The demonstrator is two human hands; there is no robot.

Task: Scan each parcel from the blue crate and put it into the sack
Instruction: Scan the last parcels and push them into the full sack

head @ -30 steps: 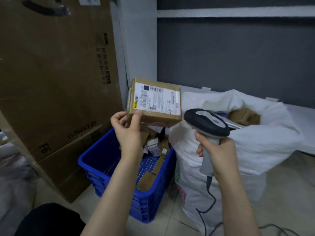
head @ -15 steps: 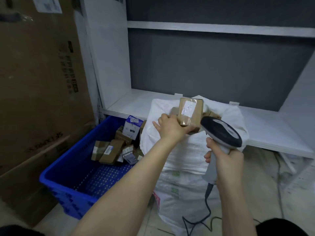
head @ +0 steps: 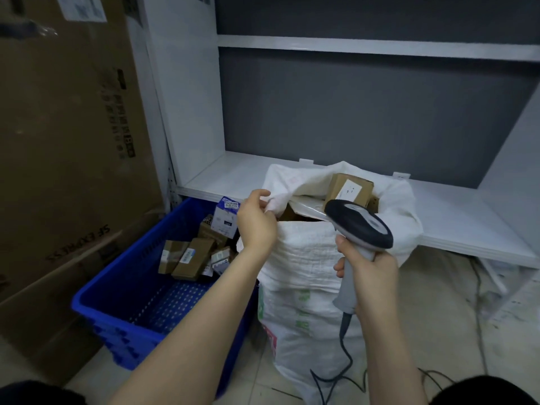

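We see the left hand point(head: 257, 226) at the near-left rim of the tall white woven sack point(head: 309, 276), its fingers curled together and pinching a fold of the sack's cloth. The right hand point(head: 369, 280) is wrapped tight round the grey handle of the dark-headed handheld barcode scanner point(head: 358, 225), whose head sits in front of the sack's mouth; its black cable point(head: 346, 350) hangs down toward the tiled floor point(head: 455, 331).

Inside the open mouth of the sack, at about one o'clock from the left hand, lies a brown cardboard parcel with a white label point(head: 349, 190), tilted, resting on other cardboard within.

At nine o'clock from the sack, just beside it, stands the blue plastic crate with a perforated floor point(head: 122, 302). Its far end holds a cluster of small brown parcels point(head: 187, 257) and a small white box with a label point(head: 225, 217).

At ten o'clock from the crate leans a large brown cardboard carton point(head: 67, 141). At twelve o'clock behind the sack runs a white shelf point(head: 455, 211) against a dark grey wall.
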